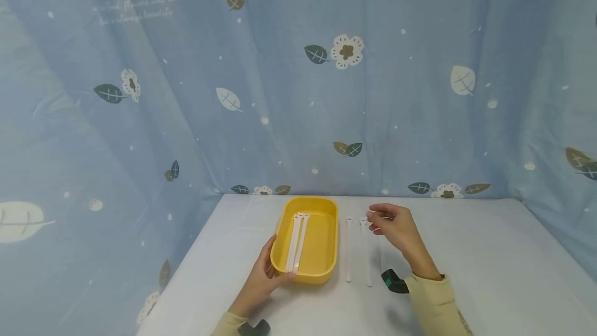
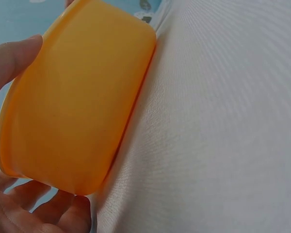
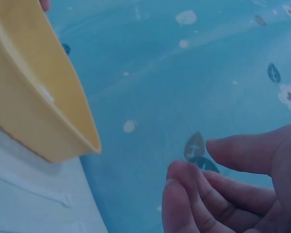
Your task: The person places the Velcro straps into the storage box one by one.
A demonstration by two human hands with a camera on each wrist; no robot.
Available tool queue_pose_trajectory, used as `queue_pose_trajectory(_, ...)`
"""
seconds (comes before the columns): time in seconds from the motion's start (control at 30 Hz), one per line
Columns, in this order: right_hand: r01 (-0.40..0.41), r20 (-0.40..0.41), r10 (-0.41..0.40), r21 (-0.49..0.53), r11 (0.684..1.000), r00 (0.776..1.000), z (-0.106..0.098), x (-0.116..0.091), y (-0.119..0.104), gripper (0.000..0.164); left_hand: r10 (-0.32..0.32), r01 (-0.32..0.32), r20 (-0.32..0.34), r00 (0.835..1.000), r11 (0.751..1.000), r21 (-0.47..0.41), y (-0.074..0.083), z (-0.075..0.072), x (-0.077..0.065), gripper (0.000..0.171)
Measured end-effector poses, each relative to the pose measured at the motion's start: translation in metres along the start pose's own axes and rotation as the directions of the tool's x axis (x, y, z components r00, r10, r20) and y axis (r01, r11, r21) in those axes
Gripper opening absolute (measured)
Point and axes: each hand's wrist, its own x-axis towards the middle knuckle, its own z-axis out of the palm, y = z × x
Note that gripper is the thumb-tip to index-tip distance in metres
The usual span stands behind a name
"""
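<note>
My left hand [image 1: 263,279] grips a yellow plastic tray [image 1: 328,268] at its near left corner, thumb at the front rim and fingers along the left side. In the left wrist view, the tray's outer wall [image 2: 82,97] sits between thumb and fingers. Several white cable ties [image 1: 300,242] lie lengthwise inside. To the tray's right, one white cable tie [image 1: 348,253] and another cable tie [image 1: 366,255] lie side by side. My right hand [image 1: 394,227] hovers near the upper end of a faint third strip [image 1: 380,253]. Its thumb and bent fingers [image 3: 184,179] stand apart, with nothing between them.
A white cloth-covered table [image 1: 489,263] lies under everything. Blue printed curtain [image 1: 289,128] hangs behind it and along both sides. Black wrist mounts, one of them [image 1: 395,281] by the right sleeve, sit at both wrists.
</note>
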Motion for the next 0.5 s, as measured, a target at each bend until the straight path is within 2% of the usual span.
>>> queue_pose_trajectory(0.2, -0.009, -0.032, 0.008, -0.030, 1.000, 0.999, -0.009, 0.000, 0.008, 0.038, 0.017, -0.017, 0.003, 1.000, 1.000, 0.007, -0.001, -0.001, 0.002, 0.107)
queue_pose_trajectory(0.5, -0.043, -0.066, 0.039, -0.061, 0.997, 0.997, -0.022, 0.004, 0.023, 0.041, -0.002, 0.002, 0.001, 1.000, 0.999, 0.032, 0.000, -0.001, 0.000, 0.107)
